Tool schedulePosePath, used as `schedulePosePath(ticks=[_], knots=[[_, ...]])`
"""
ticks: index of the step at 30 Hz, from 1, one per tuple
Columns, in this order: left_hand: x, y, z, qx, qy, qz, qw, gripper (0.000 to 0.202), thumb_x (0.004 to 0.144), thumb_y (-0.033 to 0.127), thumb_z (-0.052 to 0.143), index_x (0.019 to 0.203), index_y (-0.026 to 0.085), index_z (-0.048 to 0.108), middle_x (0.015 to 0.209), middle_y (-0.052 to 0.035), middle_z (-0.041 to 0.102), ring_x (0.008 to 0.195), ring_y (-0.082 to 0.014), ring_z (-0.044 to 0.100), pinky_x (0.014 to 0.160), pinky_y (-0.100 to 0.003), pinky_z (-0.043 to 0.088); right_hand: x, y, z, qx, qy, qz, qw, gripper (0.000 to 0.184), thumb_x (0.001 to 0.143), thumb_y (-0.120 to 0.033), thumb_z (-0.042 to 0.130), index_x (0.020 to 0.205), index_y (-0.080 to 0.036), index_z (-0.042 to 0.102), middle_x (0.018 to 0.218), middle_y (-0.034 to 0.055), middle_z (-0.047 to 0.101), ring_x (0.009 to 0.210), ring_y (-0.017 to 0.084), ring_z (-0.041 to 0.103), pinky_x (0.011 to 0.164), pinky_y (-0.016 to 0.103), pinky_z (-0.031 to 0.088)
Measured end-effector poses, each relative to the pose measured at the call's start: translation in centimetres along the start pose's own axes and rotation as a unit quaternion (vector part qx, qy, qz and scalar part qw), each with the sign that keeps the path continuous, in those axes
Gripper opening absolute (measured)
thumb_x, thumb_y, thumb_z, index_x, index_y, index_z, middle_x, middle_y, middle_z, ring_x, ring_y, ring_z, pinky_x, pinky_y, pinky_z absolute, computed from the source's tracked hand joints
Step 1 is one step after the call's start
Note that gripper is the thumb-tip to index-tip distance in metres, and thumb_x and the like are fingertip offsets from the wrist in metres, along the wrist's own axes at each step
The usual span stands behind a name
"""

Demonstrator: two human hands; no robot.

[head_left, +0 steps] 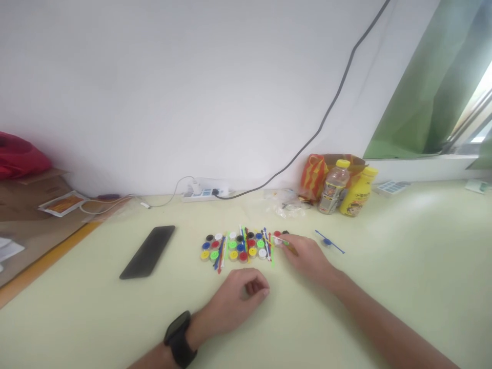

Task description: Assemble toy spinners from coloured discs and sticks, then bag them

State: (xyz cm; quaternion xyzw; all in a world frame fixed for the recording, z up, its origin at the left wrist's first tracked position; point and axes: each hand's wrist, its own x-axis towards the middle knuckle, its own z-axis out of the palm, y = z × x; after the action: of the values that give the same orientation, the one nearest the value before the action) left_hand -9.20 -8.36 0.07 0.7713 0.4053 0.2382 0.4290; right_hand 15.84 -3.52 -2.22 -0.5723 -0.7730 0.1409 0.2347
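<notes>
Small round pieces with coloured tops (233,246) stand in rows on the table, in black, white, red, blue, yellow and green. Bundles of thin coloured plastic arrows (220,256) lie between the groups. At the right end of the rows is my right hand (305,253), its fingers closed by a white piece (277,241); whether they grip it or a thin white arrow beside it is hard to see. My left hand (238,297) rests in front of the rows, loosely curled, with nothing visible in it. Farther right lies a blue arrow on a round base (326,241).
A black phone (148,253) lies to the left. Against the wall are a power strip (205,193) with cables, a clear plastic bag (286,203), a bottle with a yellow cap (335,187), a yellow bottle (358,193) and a red-yellow bag (312,177). A cardboard box (33,197) stands far left.
</notes>
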Motion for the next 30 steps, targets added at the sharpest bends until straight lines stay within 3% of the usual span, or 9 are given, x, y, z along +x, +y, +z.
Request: schedulePosePath(ticks=[4,9,14,17,21,24,27,30], knots=[[0.0,0.1,0.0,-0.001,-0.001,-0.002,1.000,0.012,0.091,0.022,0.061,0.086,0.018,0.072,0.085,-0.0036,0.074,0.078,-0.0174,0.063,0.074,-0.027,0.051,0.0,0.5,0.7,-0.027,-0.005,0.000,1.000,0.036,0.104,-0.031,0.044,0.130,-0.025,0.068,0.117,0.0082,0.076,0.108,0.027,0.069,0.088,0.035,0.045],[0.0,0.2,0.0,0.000,-0.004,-0.002,1.000,0.012,0.091,0.021,0.062,0.086,0.017,0.072,0.085,-0.0038,0.074,0.078,-0.0174,0.063,0.073,-0.027,0.050,0.1,0.4,0.6,-0.040,-0.009,-0.002,0.999,0.034,0.104,-0.031,0.044,0.128,-0.025,0.068,0.115,0.0078,0.077,0.106,0.026,0.070,0.085,0.033,0.045],[0.0,-0.3,0.1,-0.036,0.021,-0.007,0.999,0.012,0.094,0.026,0.063,0.091,0.017,0.071,0.085,-0.0041,0.071,0.078,-0.0173,0.062,0.073,-0.028,0.050,-0.1,-0.4,-0.4,-0.021,0.025,0.002,0.999,0.026,0.105,-0.034,0.043,0.109,-0.023,0.066,0.096,0.0048,0.077,0.083,0.022,0.069,0.070,0.030,0.040],[0.2,-0.8,0.1,-0.096,0.042,-0.016,0.994,0.017,0.096,0.032,0.065,0.103,0.018,0.069,0.089,-0.0047,0.069,0.083,-0.0184,0.064,0.077,-0.030,0.052,-0.5,-1.3,-0.9,0.006,0.055,-0.003,0.998,0.023,0.104,-0.035,0.044,0.106,-0.023,0.065,0.084,0.0023,0.074,0.072,0.020,0.065,0.065,0.030,0.037],[0.5,-1.3,0.0,-0.182,0.046,-0.032,0.982,0.039,0.096,0.040,0.068,0.129,0.021,0.063,0.101,-0.0069,0.071,0.091,-0.0199,0.066,0.084,-0.033,0.053,-1.5,-3.0,-0.6,0.079,0.049,-0.064,0.994,0.022,0.104,-0.036,0.048,0.109,-0.024,0.065,0.086,0.0013,0.074,0.071,0.019,0.064,0.067,0.029,0.041],[0.7,-1.6,-0.2,-0.251,0.052,-0.041,0.966,0.050,0.094,0.046,0.071,0.137,0.023,0.059,0.105,-0.0073,0.072,0.089,-0.0193,0.068,0.082,-0.032,0.054,-2.3,-4.4,0.2,0.125,0.021,-0.119,0.985,0.017,0.104,-0.034,0.051,0.106,-0.024,0.066,0.088,0.0009,0.075,0.073,0.017,0.066,0.067,0.027,0.043],[0.8,-1.7,-0.5,-0.284,0.049,-0.029,0.957,0.050,0.093,0.047,0.074,0.136,0.024,0.061,0.107,-0.0072,0.074,0.090,-0.0194,0.069,0.082,-0.031,0.055,-2.8,-5.2,0.7,0.148,-0.009,-0.181,0.972,0.016,0.103,-0.029,0.053,0.108,-0.025,0.067,0.092,0.0008,0.077,0.076,0.017,0.067,0.069,0.027,0.043],[1.0,-1.8,-0.7,-0.286,0.030,-0.009,0.958,0.036,0.094,0.044,0.074,0.121,0.021,0.072,0.107,-0.0085,0.075,0.092,-0.0200,0.070,0.083,-0.031,0.055,-3.0,-5.6,0.8,0.161,-0.026,-0.205,0.965,0.017,0.105,-0.027,0.051,0.110,-0.025,0.067,0.097,0.0009,0.078,0.079,0.016,0.068,0.071,0.027,0.043]])
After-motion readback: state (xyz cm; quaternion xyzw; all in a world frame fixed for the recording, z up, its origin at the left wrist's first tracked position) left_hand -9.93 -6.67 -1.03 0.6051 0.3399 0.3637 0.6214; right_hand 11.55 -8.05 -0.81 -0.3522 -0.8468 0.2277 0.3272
